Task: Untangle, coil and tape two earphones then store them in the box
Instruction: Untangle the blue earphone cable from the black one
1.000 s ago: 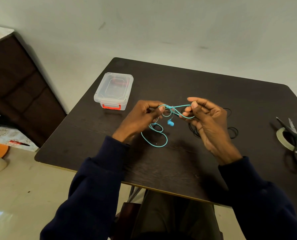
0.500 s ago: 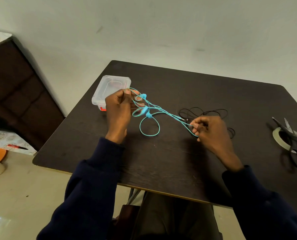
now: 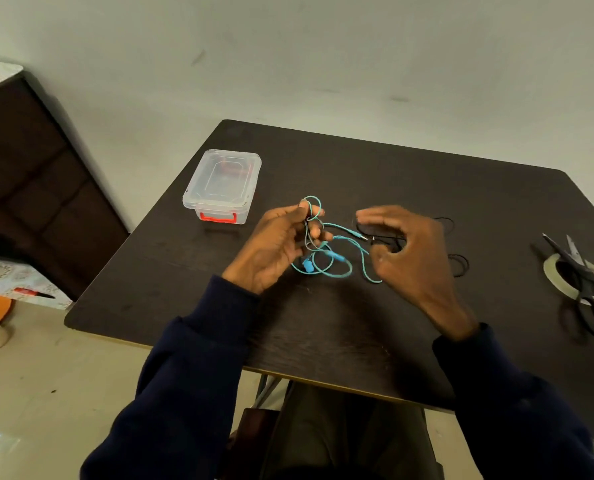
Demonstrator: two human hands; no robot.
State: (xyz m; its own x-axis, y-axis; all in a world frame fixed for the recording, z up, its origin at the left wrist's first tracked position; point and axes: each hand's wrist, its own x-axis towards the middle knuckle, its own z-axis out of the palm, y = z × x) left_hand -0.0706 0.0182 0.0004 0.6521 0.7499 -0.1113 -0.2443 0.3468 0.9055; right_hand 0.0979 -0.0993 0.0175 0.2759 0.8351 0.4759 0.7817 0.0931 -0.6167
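Observation:
My left hand (image 3: 277,244) pinches the teal earphones (image 3: 337,259) above the dark table (image 3: 358,168); a loop stands over my fingertips and the rest hangs in loose loops with the buds low down. My right hand (image 3: 410,251) hovers just right of the cable, blurred, fingers spread and loosely curved, holding nothing; the teal plug end lies free beside it. The black earphones (image 3: 458,261) lie on the table behind my right hand, partly hidden. The clear plastic box (image 3: 222,185) with a red latch stands lid-on at the left.
Black scissors (image 3: 579,271) lie across a roll of tape (image 3: 553,271) at the table's right edge. A dark cabinet (image 3: 29,174) stands by the wall at the left. The table's front edge runs just below my wrists.
My right hand has let go of the teal cable's end and opened. My left hand has come down and right from the box, bringing the cable into slack loops.

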